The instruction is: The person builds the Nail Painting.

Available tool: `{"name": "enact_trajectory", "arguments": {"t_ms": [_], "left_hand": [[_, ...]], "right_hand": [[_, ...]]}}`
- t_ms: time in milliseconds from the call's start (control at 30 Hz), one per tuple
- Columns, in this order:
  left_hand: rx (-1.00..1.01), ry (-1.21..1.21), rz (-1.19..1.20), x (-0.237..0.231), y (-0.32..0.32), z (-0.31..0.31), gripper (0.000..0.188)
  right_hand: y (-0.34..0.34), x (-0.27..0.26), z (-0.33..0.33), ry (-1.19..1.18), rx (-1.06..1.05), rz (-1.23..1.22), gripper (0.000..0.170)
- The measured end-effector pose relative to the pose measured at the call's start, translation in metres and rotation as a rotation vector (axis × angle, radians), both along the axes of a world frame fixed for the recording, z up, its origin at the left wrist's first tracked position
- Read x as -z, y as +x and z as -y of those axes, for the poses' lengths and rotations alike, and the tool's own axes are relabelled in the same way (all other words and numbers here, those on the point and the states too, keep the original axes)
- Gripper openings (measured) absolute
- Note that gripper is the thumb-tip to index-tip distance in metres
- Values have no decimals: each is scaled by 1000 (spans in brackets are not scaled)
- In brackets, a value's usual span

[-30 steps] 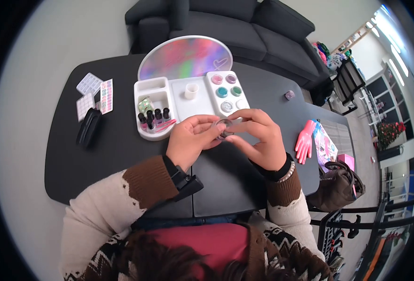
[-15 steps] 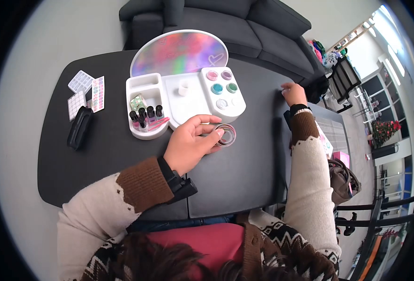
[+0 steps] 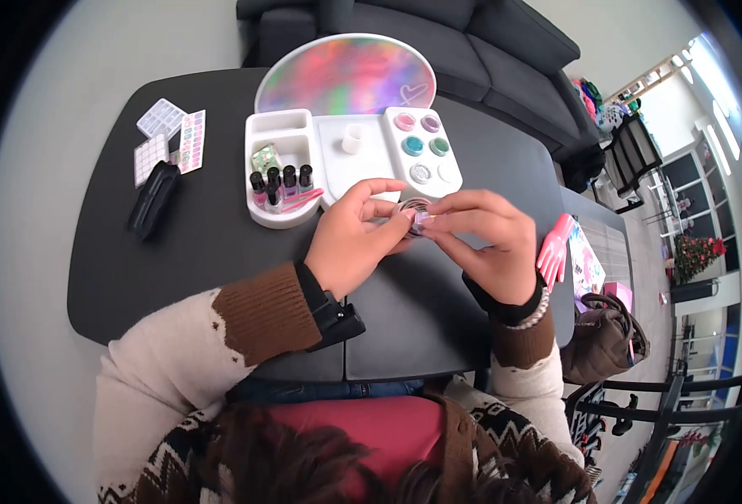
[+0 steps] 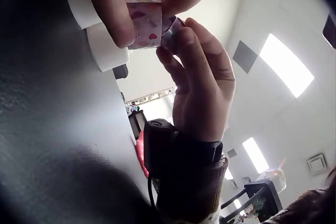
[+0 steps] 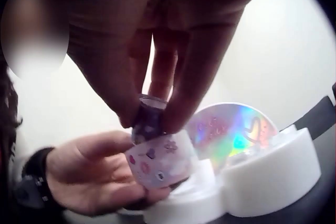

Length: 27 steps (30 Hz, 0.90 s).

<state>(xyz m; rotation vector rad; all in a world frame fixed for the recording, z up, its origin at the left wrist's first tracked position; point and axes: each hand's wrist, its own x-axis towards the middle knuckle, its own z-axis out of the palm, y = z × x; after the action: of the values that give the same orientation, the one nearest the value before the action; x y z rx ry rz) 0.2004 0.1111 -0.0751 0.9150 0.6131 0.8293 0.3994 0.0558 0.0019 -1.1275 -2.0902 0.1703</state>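
Gripping the large roll [image 5: 161, 162] in our left hand [image 3: 352, 233], we pinch the small roll [image 5: 148, 123] at its mouth with our right hand [image 3: 498, 245], near side of the kit [image 3: 346, 178]; nesting looks begun, unfinished.

Pale pink on the printed band [image 5: 160, 163], red and purple hearts across it, dark purple on the smaller piece [image 5: 148, 121]! Rainbow shimmer on the panel [image 3: 346, 76] near the far edge of the black table [image 3: 215, 260], white tray [image 3: 346, 178], jars [image 3: 413, 146] pink, purple, teal, green, bright pink model hand [image 3: 553, 252], right edge!
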Motion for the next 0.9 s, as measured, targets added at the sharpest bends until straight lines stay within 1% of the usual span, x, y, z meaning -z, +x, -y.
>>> {"name": "enact_trajectory", "arguments": {"t_ms": [33,67,167,300,467,567,700,900], "left_hand": [[-46,35,-46,1,0,-2,46],[-6,37,-107,3,-2,-5,49],[-41,72,-109,1,-3,-3,51],[-89,105,-124,0,-3,-1,53],[-127,157,-230,-4,-5,2,54],[-118,179,-250,-3,-6,2,55],[-114,183,-265,-2,-5,1,55],[-110,155,-230,-6,-6,3,55]], "right_hand": [[1,6,-2,11,-9,-3,23],[2,10,-4,17,-9,-3,24],[2,16,-3,26,-3,-2,25],[-7,12,5,23,25,67,24],[-4,15,11,-4,52,102,23],[-9,15,12,-13,59,118,20],[-13,20,16,-10,129,127,17],[-20,16,22,-12,189,166,15]]}}
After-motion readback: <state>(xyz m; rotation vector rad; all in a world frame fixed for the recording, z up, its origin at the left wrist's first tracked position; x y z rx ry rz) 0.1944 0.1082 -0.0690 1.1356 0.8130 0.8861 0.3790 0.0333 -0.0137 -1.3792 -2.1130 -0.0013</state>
